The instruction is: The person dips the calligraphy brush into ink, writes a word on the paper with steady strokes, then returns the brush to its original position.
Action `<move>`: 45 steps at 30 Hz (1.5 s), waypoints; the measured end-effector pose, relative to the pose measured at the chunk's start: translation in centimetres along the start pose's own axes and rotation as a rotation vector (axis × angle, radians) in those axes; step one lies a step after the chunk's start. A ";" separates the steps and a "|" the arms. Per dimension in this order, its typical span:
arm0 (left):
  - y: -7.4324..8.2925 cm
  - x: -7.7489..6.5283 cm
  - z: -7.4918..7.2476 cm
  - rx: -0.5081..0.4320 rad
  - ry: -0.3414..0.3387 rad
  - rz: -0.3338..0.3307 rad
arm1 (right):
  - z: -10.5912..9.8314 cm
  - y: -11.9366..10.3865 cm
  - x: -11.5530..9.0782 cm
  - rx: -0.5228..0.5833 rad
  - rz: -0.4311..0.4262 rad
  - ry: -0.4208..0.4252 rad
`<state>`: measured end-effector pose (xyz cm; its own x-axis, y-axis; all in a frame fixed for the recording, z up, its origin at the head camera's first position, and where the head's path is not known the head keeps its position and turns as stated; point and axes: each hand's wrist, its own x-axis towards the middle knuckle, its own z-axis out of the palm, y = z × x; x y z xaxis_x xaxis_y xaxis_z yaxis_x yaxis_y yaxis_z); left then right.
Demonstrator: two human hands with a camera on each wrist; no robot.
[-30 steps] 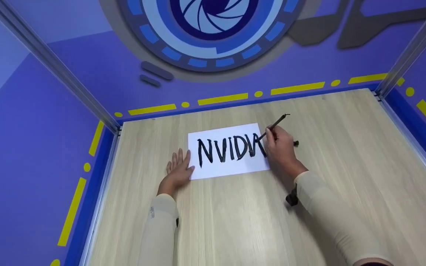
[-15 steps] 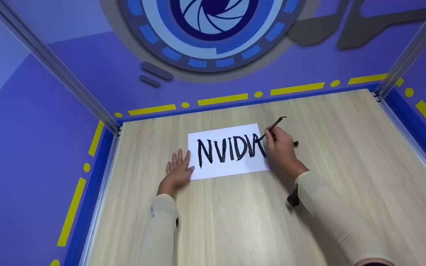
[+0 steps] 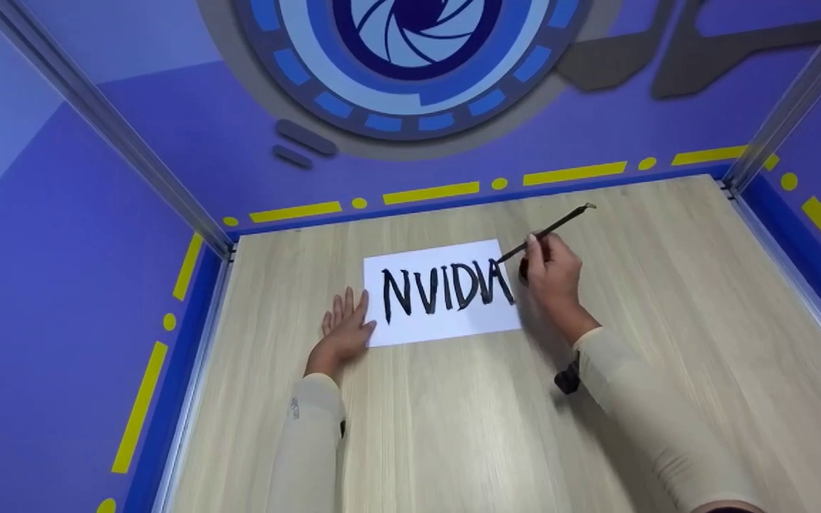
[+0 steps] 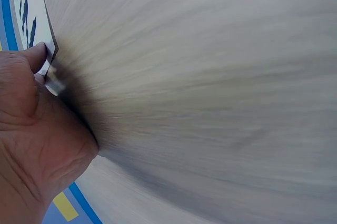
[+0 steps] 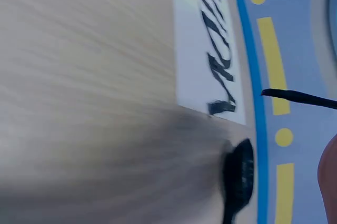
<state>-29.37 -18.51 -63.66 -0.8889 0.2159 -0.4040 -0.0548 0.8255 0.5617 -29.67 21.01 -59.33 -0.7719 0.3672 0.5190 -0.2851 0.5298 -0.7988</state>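
Observation:
In the head view, a white sheet of paper (image 3: 439,335) with thick black letters lies on the wooden table. My right hand (image 3: 555,274) holds a slim dark brush (image 3: 560,222) with a small loop at its upper end. The brush tip overlaps the last letter there; in the right wrist view, the brush (image 5: 297,97) shows against the wall, away from the sheet. My left hand (image 3: 345,331) rests with fingers spread at the paper's left edge, thumb on its corner. A dark spoon-shaped thing (image 5: 239,174) lies beside the sheet, mostly hidden under my right hand in the head view.
The pale wooden table (image 3: 439,442) ends at a blue back wall (image 3: 168,142) with yellow marks. Metal posts (image 3: 125,157) stand at the back corners. A black wrist device (image 3: 567,377) hangs under the right sleeve.
My right hand has shifted right and slightly up with the brush, which now leans lower to the right. The dark thing shows left of the hand instead of right. The left hand stays put.

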 end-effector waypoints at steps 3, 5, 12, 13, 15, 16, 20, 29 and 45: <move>-0.2 0.1 0.0 -0.006 0.005 0.006 | -0.6 -0.1 0.6 0.032 0.001 0.016; -0.3 0.1 0.1 -0.004 0.006 0.010 | -0.9 0.1 0.9 0.039 -0.007 0.029; -0.4 0.1 0.2 0.025 -0.007 0.002 | -1.9 1.1 1.7 0.033 -0.023 0.081; -0.4 0.0 0.2 0.025 -0.002 0.003 | -2.1 1.3 1.8 0.032 -0.007 0.079; -0.3 -0.2 0.2 0.027 0.009 0.006 | -2.5 1.7 2.0 0.025 0.040 0.070; -0.3 -0.3 0.2 0.030 0.016 0.008 | -2.8 1.9 2.1 0.019 0.072 0.061; -0.1 -0.5 0.3 0.043 0.021 0.015 | -4.1 3.0 3.1 -0.017 0.239 -0.013; 0.2 -0.4 0.6 0.024 0.015 0.001 | -7.1 6.6 6.0 0.044 0.660 -0.365; -0.2 -0.2 0.3 0.010 -0.002 0.010 | -7.2 10.3 7.7 0.021 0.859 -0.745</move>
<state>-29.02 -18.55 -63.92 -0.8887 0.2251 -0.3995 -0.0414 0.8283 0.5588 -34.52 34.81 -61.41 -0.8602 0.0528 -0.5073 0.4974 0.3067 -0.8115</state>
